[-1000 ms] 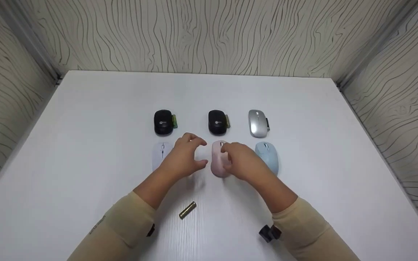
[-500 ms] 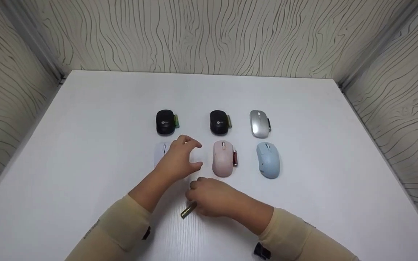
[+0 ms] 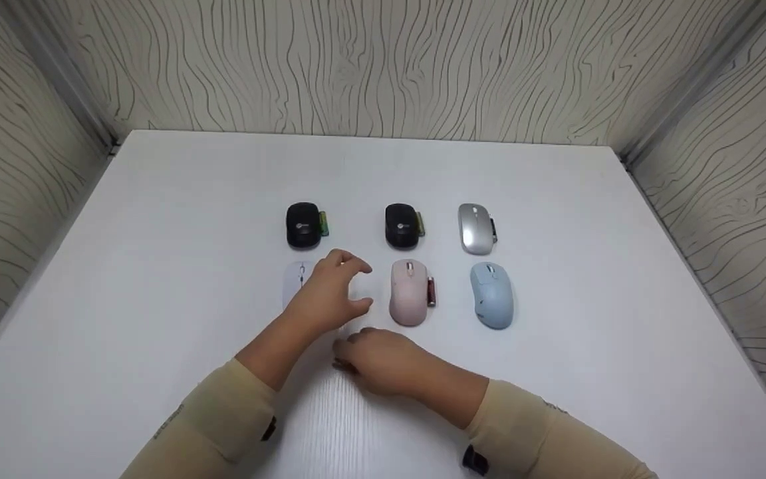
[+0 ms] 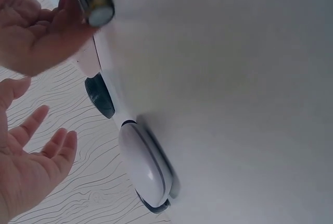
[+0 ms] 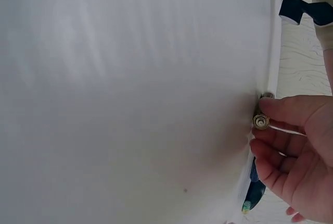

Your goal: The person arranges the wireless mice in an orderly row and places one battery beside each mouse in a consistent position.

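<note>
My right hand [image 3: 386,362] pinches a small cylindrical battery [image 4: 94,2] between thumb and fingers, low over the table's near middle. That battery lies hidden under the hand in the head view; its coiled-spring-like end shows in the right wrist view. My left hand [image 3: 326,293] holds nothing, its thumb and fingers apart in a loose C. Its wrist covers part of a pale lavender mouse [image 3: 295,283]. Just right of the left hand lies a pink mouse [image 3: 408,293], with a red battery [image 3: 431,291] along its right side.
Behind stand two black mice, one at left [image 3: 303,226] and one mid-row [image 3: 401,226], each with a green battery beside it. A silver mouse [image 3: 476,228] has a dark battery [image 3: 493,229]. A light blue mouse [image 3: 493,296] lies at right. Patterned walls [image 3: 356,66] enclose the white table [image 3: 589,372].
My right hand has left the pink mouse's right side, uncovering the red battery there. It moved nearer and leftward, and picked up the battery lying on the table. The left hand shifted slightly left.
</note>
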Available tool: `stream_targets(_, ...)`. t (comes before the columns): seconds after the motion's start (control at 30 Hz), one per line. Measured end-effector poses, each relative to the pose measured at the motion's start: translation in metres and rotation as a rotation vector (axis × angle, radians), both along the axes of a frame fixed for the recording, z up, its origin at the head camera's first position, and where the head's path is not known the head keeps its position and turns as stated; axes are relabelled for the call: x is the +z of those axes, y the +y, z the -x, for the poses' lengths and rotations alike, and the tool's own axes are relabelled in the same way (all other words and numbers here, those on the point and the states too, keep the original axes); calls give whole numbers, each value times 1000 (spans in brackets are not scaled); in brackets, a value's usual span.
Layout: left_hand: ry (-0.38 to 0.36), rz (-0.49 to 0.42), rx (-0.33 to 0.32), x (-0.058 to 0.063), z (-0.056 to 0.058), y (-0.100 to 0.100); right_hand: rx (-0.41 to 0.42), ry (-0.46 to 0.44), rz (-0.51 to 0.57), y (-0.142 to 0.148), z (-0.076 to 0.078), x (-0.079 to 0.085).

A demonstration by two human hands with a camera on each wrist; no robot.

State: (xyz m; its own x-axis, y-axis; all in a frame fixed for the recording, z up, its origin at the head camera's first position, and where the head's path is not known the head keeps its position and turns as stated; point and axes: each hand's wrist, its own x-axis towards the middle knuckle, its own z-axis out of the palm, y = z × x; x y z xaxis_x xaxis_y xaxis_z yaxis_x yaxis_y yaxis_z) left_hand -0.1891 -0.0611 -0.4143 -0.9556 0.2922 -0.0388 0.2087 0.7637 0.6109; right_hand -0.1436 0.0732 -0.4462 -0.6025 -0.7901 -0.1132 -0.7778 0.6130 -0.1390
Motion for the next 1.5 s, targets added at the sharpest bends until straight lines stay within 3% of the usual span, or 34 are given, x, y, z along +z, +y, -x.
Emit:
stream_targets(0.13,-1,-6,-4,-1,0,0,-74,19,-23,5,4,-1)
stream_targets(0.27,-2,2,-7,-1,1,0,-115,-21,-28,10,9,0)
stream_targets(0.5,5,18,-8,1,0,-1,-73,-160,-21,18,20,3)
stream_targets(1.07,9,4,-24,0,-1,-2,-98,-146,-5,22,21,4)
stream_targets(1.5,6,33,-20,0,1,0,-149,-203,15,31,26,15)
